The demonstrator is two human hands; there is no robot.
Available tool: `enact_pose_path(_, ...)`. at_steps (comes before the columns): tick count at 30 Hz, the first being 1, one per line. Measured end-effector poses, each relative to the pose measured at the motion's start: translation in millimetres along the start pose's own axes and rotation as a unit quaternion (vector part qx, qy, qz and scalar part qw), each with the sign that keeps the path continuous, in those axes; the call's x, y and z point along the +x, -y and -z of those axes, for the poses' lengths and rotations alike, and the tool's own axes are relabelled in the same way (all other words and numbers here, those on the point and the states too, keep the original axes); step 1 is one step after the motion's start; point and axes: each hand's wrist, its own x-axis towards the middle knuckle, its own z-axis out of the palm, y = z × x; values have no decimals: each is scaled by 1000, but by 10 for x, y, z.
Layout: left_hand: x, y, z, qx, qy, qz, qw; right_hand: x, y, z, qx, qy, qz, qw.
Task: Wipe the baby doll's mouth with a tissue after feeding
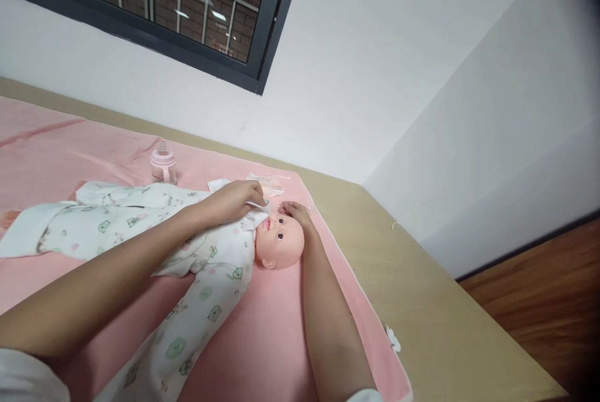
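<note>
A baby doll (285, 242) lies on its back on a pink sheet (262, 339), its head toward the right. It wears a white printed outfit (213, 302) with small green animal figures, one sleeve stretched toward me. My left hand (239, 199) is closed on a white cloth (257, 216) at the doll's mouth and chin; whether the cloth is separate from the outfit I cannot tell. Against the far side of the doll's head rests my right hand (296, 209), fingers stretched out and holding nothing.
A pink-capped baby bottle (163, 164) stands upright beyond the doll's body. Past my left hand lies a clear plastic packet (267, 183). The wooden tabletop (398, 264) borders the sheet, with a small white object (392, 338) at the sheet's edge. A barred window (187, 2) is above.
</note>
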Motion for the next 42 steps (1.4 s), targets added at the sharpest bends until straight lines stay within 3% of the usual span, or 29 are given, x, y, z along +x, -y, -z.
enact_pose_path(6,0,-46,25,0,-14,8,1000,-2,-12,16,3,7,2,1000)
enact_pose_path(14,-39,-128,21,-122,13,-13,992,25,-39,35,3,13,11,1000)
enact_pose_path(21,-9,-157,-11,-82,40,-22,996,29,-39,44,-2,18,17,1000)
enact_pose_path(33,1,-45,-108,-72,-12,-18,997,5,-29,31,2,2,14,1000)
enact_pose_path(42,20,-37,-93,-53,-13,17,998,21,-54,37,2,7,29,1000)
